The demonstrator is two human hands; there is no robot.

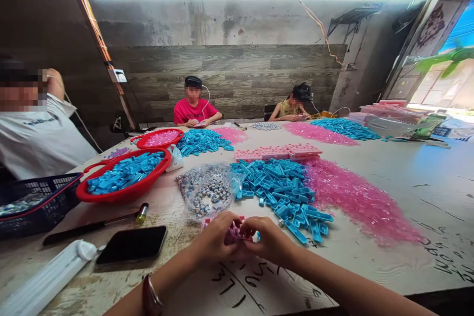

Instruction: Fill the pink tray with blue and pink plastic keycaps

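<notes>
My left hand [217, 234] and my right hand [268, 239] meet close together above the near table edge, fingers curled inward. Between them shows a pink plastic piece [232, 234], mostly covered by my fingers; my left hand is closed on it. My right fingers are pinched at its right side, and a small blue-and-white bit shows by them; what they grip is hidden. Just beyond lie a clear bag of small beads [211, 190], a heap of blue plastic parts [274, 182] and a spread of clear pink pieces [355, 197].
Pink pegged trays [277, 152] stand behind the blue heap. Leftward are a red basin [83, 192] of blue parts, a dark basket [44, 219], a hammer [96, 224], a phone [131, 245] and a white lamp tube [48, 279]. Several people sit around the table [425, 168].
</notes>
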